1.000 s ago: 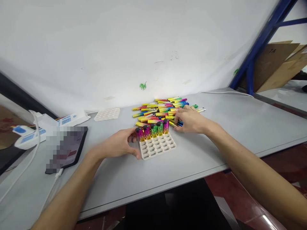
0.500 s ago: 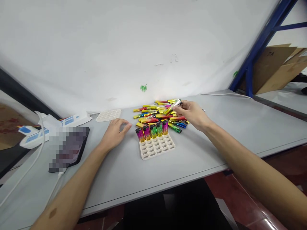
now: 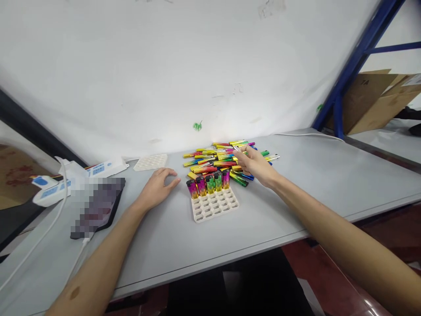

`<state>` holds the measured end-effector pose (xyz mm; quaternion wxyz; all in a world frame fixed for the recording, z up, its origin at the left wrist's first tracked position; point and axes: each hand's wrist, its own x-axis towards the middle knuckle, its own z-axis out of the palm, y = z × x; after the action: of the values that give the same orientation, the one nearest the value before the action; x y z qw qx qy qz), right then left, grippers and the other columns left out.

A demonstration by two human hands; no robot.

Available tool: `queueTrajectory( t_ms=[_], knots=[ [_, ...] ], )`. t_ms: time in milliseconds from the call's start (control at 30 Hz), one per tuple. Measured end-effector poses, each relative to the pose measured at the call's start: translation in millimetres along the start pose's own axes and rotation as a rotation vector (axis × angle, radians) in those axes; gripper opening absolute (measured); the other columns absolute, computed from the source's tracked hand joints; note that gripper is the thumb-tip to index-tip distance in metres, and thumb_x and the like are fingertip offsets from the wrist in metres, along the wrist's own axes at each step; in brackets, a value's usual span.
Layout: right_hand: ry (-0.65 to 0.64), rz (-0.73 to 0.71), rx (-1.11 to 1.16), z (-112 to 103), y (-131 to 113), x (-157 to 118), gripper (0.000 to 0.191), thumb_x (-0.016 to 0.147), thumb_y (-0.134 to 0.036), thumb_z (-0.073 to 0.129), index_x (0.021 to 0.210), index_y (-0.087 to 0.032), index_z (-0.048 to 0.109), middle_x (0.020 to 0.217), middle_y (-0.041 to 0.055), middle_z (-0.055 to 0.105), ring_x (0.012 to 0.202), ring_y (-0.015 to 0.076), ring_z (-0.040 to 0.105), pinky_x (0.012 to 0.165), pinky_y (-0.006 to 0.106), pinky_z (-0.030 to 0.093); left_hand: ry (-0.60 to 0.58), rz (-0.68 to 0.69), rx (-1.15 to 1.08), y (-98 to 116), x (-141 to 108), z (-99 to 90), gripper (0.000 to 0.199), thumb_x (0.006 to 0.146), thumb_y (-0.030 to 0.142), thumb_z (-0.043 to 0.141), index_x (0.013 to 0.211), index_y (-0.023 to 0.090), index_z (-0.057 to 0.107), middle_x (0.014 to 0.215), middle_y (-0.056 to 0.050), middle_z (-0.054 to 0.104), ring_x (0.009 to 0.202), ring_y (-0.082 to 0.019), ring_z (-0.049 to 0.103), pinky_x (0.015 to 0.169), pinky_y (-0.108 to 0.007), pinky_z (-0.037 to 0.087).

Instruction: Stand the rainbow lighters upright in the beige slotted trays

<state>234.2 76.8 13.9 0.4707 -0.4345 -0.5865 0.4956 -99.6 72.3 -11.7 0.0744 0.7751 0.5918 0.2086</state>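
My right hand [image 3: 257, 166] is closed in a pinch over the lighter pile. A lighter [image 3: 237, 150] pokes out at its fingertips; only a silvery end shows, the rest is hidden by the fingers. Under and behind that hand lie the loose shiny lighters [image 3: 201, 169], in yellow, red, green and blue. In front of the pile sits a white slotted tray [image 3: 215, 206]. Several lighters [image 3: 210, 184], purple and green fading to yellow, stand upright along its back row. To the tray's left my left hand [image 3: 157, 188] rests on the table, thumb and fingers apart, holding nothing.
A second white slotted tray [image 3: 150, 162] lies near the wall. At the left are a power strip [image 3: 107, 167], a phone [image 3: 98, 206] with a cable, and white cords. Cardboard boxes [image 3: 368, 98] stand behind a blue metal frame [image 3: 338, 116] at the right.
My right hand has moved slightly left and down, and the lighter in it has turned so that less of it shows. My left hand stays almost where it was.
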Motion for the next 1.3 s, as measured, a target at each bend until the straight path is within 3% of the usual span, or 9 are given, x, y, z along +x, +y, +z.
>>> queueTrajectory(
  t_ms=[167, 333, 467, 633, 700, 833, 933, 1100, 1300],
  knots=[
    [-0.018, -0.087, -0.035, 4.1, 0.7, -1.3, 0.045, 0.087, -0.068, 0.054, 0.084, -0.024, 0.047, 0.06, -0.0048, 0.045, 0.05, 0.012, 0.044, 0.046, 0.025, 0.038, 0.005, 0.007, 0.002, -2.0, 0.1, 0.3, 0.041, 0.09, 0.054, 0.048, 0.109, 0.02, 0.06, 0.128, -0.011, 0.062, 0.127, -0.03, 0.051, 0.112, -0.045, 0.037],
    [-0.058, 0.087, 0.131, 3.8, -1.1, -0.7, 0.053, 0.085, -0.075, 0.049, 0.072, -0.023, 0.048, 0.056, -0.0069, 0.022, 0.045, 0.0092, 0.016, 0.039, 0.023, 0.015, 0.004, 0.011, 0.014, -2.5, -0.1, 0.8, 0.041, 0.09, 0.055, 0.048, 0.109, 0.021, 0.06, 0.127, -0.012, 0.062, 0.127, -0.03, 0.051, 0.111, -0.045, 0.037],
    [-0.059, 0.139, 0.184, 1.8, -0.6, 1.2, 0.063, 0.083, -0.081, 0.044, 0.061, -0.022, 0.04, 0.055, -0.0069, 0.017, 0.046, 0.0087, 0.011, 0.04, 0.025, 0.011, 0.003, 0.012, 0.014, -0.8, -0.3, 0.0, 0.041, 0.09, 0.055, 0.048, 0.108, 0.021, 0.06, 0.127, -0.012, 0.062, 0.127, -0.03, 0.051, 0.111, -0.044, 0.037],
    [-0.077, 0.082, 0.267, 6.0, -4.3, -3.1, 0.05, 0.08, -0.071, 0.06, 0.079, -0.024, 0.047, 0.066, -0.0023, 0.05, 0.052, 0.0119, 0.042, 0.041, 0.024, 0.03, -0.006, 0.001, 0.015, 0.6, -0.8, -0.7, 0.041, 0.089, 0.055, 0.048, 0.109, 0.02, 0.06, 0.126, -0.012, 0.061, 0.127, -0.03, 0.05, 0.111, -0.045, 0.037],
    [-0.087, 0.069, 0.274, 7.9, -6.0, -5.5, 0.049, 0.077, -0.068, 0.067, 0.084, -0.026, 0.043, 0.068, -0.0038, 0.054, 0.054, 0.0128, 0.047, 0.041, 0.023, 0.032, -0.008, -0.002, 0.015, 0.6, -0.9, -0.6, 0.041, 0.089, 0.055, 0.048, 0.109, 0.021, 0.06, 0.127, -0.011, 0.061, 0.127, -0.03, 0.05, 0.111, -0.045, 0.037],
    [-0.117, 0.097, 0.297, 6.7, -6.3, -5.3, 0.049, 0.081, -0.07, 0.06, 0.079, -0.025, 0.039, 0.055, -0.0089, 0.032, 0.043, 0.0084, 0.022, 0.039, 0.022, 0.014, -0.01, 0.006, 0.013, 0.4, -1.2, -0.5, 0.04, 0.089, 0.054, 0.048, 0.109, 0.021, 0.059, 0.127, -0.011, 0.061, 0.126, -0.03, 0.05, 0.111, -0.047, 0.037],
    [-0.115, 0.167, 0.3, 3.5, -4.5, -2.1, 0.055, 0.087, -0.073, 0.044, 0.065, -0.023, 0.035, 0.051, -0.0086, 0.02, 0.043, 0.008, 0.011, 0.04, 0.025, 0.01, -0.013, 0.009, 0.013, 0.9, -1.2, -0.6, 0.04, 0.089, 0.054, 0.047, 0.109, 0.021, 0.059, 0.127, -0.012, 0.061, 0.127, -0.031, 0.05, 0.111, -0.047, 0.037],
    [-0.065, 0.204, 0.287, 3.4, -4.2, -0.4, 0.053, 0.092, -0.061, 0.035, 0.055, -0.023, 0.029, 0.045, -0.0067, 0.017, 0.04, 0.0082, 0.008, 0.041, 0.026, 0.007, -0.013, 0.002, 0.017, 1.4, -0.9, -0.7, 0.041, 0.089, 0.054, 0.047, 0.11, 0.02, 0.059, 0.126, -0.012, 0.061, 0.127, -0.03, 0.05, 0.112, -0.046, 0.037],
    [-0.003, 0.193, 0.304, 4.5, -8.1, -1.8, 0.055, 0.091, -0.063, 0.039, 0.055, -0.023, 0.029, 0.047, -0.007, 0.015, 0.041, 0.0075, 0.008, 0.041, 0.026, 0.007, -0.017, 0.005, 0.019, 0.5, -0.9, -0.7, 0.042, 0.089, 0.054, 0.048, 0.11, 0.02, 0.059, 0.128, -0.012, 0.06, 0.128, -0.03, 0.049, 0.112, -0.046, 0.036]
  ],
)
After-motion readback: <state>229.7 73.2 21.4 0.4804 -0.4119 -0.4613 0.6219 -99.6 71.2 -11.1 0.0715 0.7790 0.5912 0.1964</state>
